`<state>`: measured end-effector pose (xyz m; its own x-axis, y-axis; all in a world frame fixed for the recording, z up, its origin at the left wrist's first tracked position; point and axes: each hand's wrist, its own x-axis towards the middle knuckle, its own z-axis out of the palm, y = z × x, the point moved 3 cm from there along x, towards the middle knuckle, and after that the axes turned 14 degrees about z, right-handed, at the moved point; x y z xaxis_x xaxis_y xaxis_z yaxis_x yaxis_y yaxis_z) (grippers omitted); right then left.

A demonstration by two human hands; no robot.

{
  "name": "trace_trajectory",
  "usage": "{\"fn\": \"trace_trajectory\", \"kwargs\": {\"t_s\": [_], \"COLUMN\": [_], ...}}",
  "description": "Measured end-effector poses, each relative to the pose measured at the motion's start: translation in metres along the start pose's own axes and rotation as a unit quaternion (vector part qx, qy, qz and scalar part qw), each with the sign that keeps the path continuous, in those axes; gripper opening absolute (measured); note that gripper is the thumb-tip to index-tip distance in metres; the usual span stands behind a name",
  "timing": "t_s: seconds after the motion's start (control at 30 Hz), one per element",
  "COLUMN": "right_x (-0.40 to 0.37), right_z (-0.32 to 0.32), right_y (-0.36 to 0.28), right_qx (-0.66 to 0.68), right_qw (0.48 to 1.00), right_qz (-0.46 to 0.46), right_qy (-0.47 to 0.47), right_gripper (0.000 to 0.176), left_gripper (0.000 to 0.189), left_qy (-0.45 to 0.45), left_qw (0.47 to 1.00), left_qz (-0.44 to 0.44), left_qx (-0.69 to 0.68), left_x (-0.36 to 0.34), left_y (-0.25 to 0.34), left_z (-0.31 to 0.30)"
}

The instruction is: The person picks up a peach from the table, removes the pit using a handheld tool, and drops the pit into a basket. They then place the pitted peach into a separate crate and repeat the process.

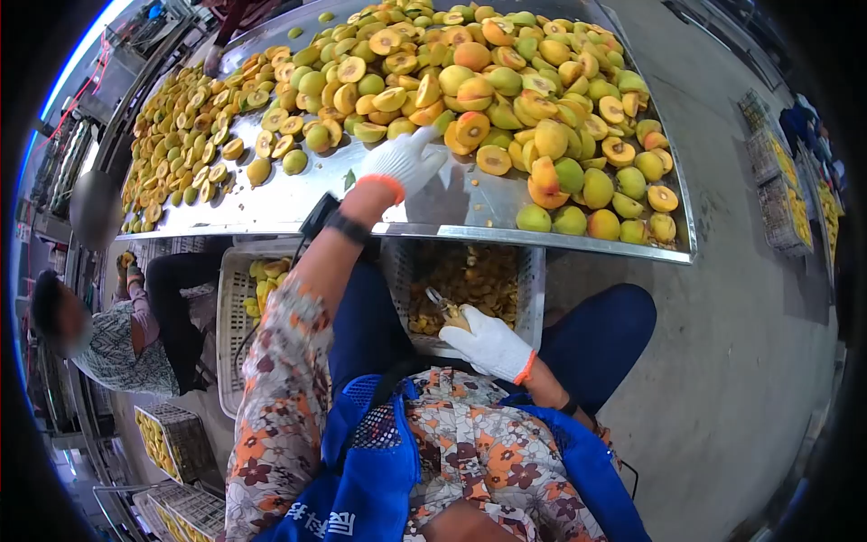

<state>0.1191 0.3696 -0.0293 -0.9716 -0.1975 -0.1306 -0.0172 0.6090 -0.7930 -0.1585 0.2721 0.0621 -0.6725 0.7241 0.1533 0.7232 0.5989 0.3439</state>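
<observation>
My left hand [404, 165], in a white knit glove with an orange cuff, reaches over the metal table [456, 199]. Its fingers are apart, with the tips at the near edge of a heap of halved yellow-green peaches [474, 98]; nothing shows in its grasp. Lower down, my right hand [492, 345], gloved alike, is closed around a small hand tool [439, 299] with a shiny metal tip. That tool sits above a crate [533, 294] holding brown-yellow fruit scraps or pits. The glove hides most of its handle.
Smaller halves [181, 135] cover the table's left side. A white crate [230, 330] with fruit pieces stands by my left arm. Another person [122, 339] sits at the left, near fruit-filled crates [172, 438]. More crates [784, 212] stand far right on the concrete floor.
</observation>
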Motion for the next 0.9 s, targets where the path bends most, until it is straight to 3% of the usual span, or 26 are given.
{"fn": "trace_trajectory", "kwargs": {"t_s": [0.03,0.2,0.33,0.43,0.53,0.57,0.63,0.73,0.77,0.9], "right_x": [-0.002,-0.007,-0.003,0.002,-0.001,-0.004,-0.004,-0.003,-0.003,0.007], "right_z": [-0.004,-0.020,-0.021,-0.013,-0.007,-0.029,-0.035,-0.061,-0.067,-0.074], "right_y": [0.000,-0.004,-0.007,0.003,0.013,-0.008,-0.010,-0.033,-0.041,-0.064], "right_qx": [-0.001,0.149,0.160,0.151,0.068,0.178,0.223,0.221,0.219,0.179], "right_qw": [1.000,0.964,0.954,0.967,0.993,0.963,0.952,0.952,0.953,0.964], "right_qz": [0.003,0.217,0.246,0.202,0.078,0.203,0.206,0.185,0.152,0.145], "right_qy": [0.004,-0.040,-0.055,-0.022,0.055,0.020,0.047,0.107,0.143,0.130], "right_gripper": [0.043,0.045,0.044,0.045,0.042,0.040,0.040,0.043,0.044,0.043], "left_gripper": [0.057,0.061,0.063,0.062,0.051,0.046,0.039,0.035,0.035,0.029], "left_qy": [-0.032,-0.004,-0.010,0.011,0.027,0.031,0.054,0.056,0.073,0.080], "left_qw": [0.999,1.000,0.996,0.999,0.999,0.999,0.998,0.926,0.908,0.786], "left_qz": [-0.032,-0.030,-0.056,0.000,-0.014,-0.018,0.022,-0.053,-0.002,-0.080], "left_qx": [-0.028,-0.004,-0.065,-0.048,-0.015,0.002,-0.008,-0.369,-0.412,-0.608], "left_x": [0.026,0.064,0.061,0.045,0.017,0.005,-0.018,-0.064,-0.079,-0.119], "left_y": [-0.004,0.004,0.009,0.007,0.001,-0.005,0.000,0.039,0.048,0.079], "left_z": [0.011,0.045,0.046,0.045,0.041,0.040,0.030,-0.004,-0.004,0.017]}}
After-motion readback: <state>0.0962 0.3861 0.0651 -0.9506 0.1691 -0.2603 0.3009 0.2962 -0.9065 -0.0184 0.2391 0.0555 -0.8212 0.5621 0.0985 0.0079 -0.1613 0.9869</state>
